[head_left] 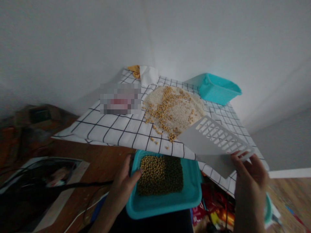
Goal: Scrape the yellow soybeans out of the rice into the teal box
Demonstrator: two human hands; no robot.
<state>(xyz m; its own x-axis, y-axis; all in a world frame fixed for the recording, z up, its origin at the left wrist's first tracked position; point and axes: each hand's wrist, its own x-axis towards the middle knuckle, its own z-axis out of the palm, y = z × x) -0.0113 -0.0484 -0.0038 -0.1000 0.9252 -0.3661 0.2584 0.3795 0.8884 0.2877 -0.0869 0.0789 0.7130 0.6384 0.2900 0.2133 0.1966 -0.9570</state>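
My left hand [123, 183] grips the left rim of a turquoise tray [167, 202] that holds a layer of soybeans [160, 174], kept just below the table's near edge. My right hand [250, 176] is closed on the lower end of a white slotted plastic scraper [213, 142], whose flat blade points toward a pile of white rice mixed with soybeans [173, 108] on the checked tablecloth [114, 127]. A few loose beans lie between the pile and the table edge.
A second turquoise basket [217, 89] stands at the table's far right, by the wall. A white and yellow wrapper [143, 72] lies at the far edge. Dark objects and cables sit on the wooden floor to the left; colourful packets lie under the table at right.
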